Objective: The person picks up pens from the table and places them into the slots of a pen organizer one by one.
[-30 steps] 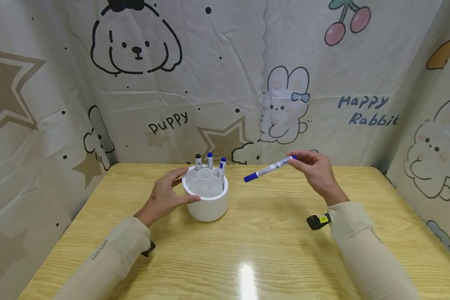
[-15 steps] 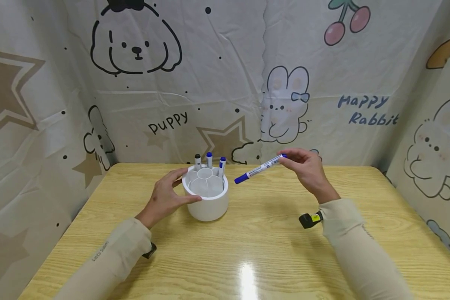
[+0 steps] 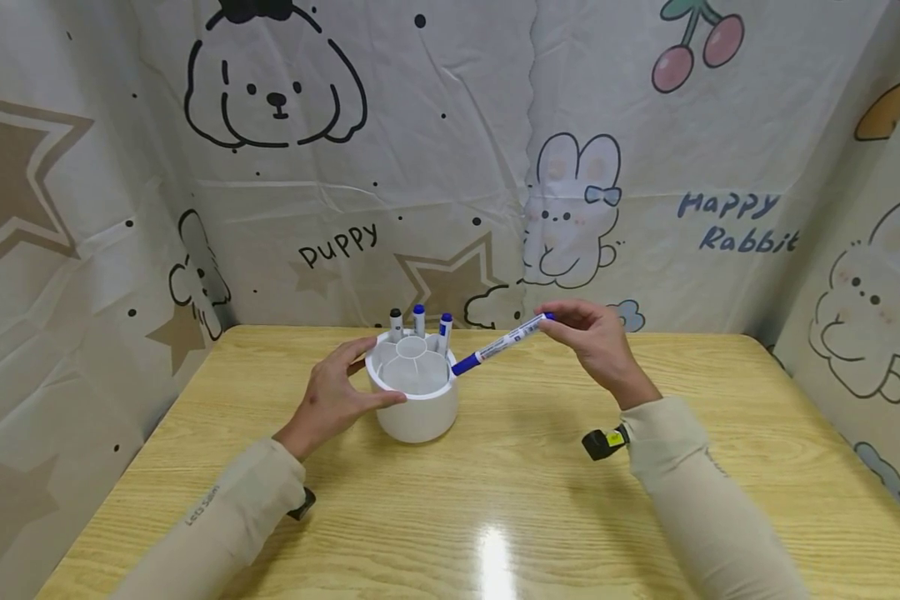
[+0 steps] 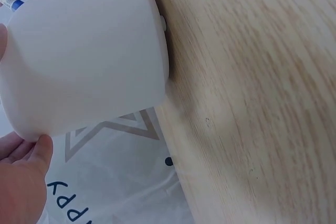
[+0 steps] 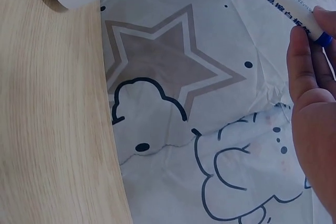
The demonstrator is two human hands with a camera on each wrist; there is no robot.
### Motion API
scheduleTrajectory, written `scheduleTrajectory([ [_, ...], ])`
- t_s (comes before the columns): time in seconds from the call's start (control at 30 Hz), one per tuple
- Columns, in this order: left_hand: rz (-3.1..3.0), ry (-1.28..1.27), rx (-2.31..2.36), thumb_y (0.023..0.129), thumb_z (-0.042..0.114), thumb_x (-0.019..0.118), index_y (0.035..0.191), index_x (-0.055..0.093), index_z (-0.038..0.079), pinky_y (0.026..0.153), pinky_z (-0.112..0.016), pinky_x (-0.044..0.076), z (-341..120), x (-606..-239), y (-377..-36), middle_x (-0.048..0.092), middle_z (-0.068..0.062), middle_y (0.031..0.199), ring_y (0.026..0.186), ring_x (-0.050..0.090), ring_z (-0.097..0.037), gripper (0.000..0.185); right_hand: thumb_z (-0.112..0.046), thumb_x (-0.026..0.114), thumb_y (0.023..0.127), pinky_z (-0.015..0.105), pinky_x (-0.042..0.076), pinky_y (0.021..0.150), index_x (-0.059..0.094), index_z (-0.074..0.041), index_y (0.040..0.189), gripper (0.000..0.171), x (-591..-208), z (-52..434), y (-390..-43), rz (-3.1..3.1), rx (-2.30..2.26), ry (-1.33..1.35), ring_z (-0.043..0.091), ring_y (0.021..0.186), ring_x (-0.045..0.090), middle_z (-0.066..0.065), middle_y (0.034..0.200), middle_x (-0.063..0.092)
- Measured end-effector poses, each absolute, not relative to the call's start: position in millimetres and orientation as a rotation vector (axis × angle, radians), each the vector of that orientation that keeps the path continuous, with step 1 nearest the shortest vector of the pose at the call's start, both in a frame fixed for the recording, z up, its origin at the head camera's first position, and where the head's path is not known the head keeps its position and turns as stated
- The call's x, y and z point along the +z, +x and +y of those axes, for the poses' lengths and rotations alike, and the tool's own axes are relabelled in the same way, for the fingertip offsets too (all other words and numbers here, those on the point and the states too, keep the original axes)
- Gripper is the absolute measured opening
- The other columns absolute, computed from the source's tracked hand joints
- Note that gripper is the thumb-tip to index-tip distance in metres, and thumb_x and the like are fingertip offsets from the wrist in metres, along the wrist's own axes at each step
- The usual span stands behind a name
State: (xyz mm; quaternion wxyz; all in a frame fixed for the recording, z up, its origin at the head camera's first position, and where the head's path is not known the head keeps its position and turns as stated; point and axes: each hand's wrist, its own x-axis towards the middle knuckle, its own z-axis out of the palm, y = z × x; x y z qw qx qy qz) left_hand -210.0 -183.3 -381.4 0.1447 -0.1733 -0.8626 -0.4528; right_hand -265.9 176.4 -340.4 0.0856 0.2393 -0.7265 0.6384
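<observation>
Three pens [image 3: 418,325] already stand in the white pot [image 3: 416,408]. The left hand [image 3: 330,396] wraps round the pot. The right hand [image 3: 592,342] pinches a fourth blue pen [image 3: 498,346], its tip at the rim, not in yet

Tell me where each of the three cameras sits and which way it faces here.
Head: on the person's head, looking forward and down at the table; shows both sleeves, the left hand gripping the white holder, the right hand pinching the marker.
Left wrist: beside the holder's wall, facing the backdrop; fingertips show.
Right wrist: low over the table edge, facing the backdrop; right-hand fingers on the marker.
Shared: holder and marker appear in all three views.
</observation>
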Motion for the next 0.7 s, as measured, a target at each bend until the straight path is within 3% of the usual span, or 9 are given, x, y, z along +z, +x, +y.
scheduleTrajectory([
  [0.27,-2.480,-0.497,-1.301,0.068,0.021,0.094,0.141,0.049,-0.002,0.104,-0.043,0.049,-182.4,-382.9,-209.4,0.051,-0.017,0.141,0.128,0.053,-0.034,0.090,0.004,0.070,0.091,0.022,0.057,0.083,0.063,0.018,0.112,0.026,-343.3,166.1,-265.2,-2.156,1.951,0.749,0.009,0.090,0.067,-0.005,0.100,0.073],
  [0.7,-2.450,-0.499,-1.294,0.067,0.023,0.095,0.140,0.051,0.000,0.102,-0.049,0.049,-181.2,-384.7,-208.2,0.054,-0.015,0.139,0.126,0.054,-0.033,0.088,0.002,0.071,0.091,0.022,0.057,0.079,0.066,0.012,0.111,0.024,-347.8,147.8,-263.4,-2.205,1.930,0.751,0.012,0.086,0.065,-0.006,0.099,0.072],
])
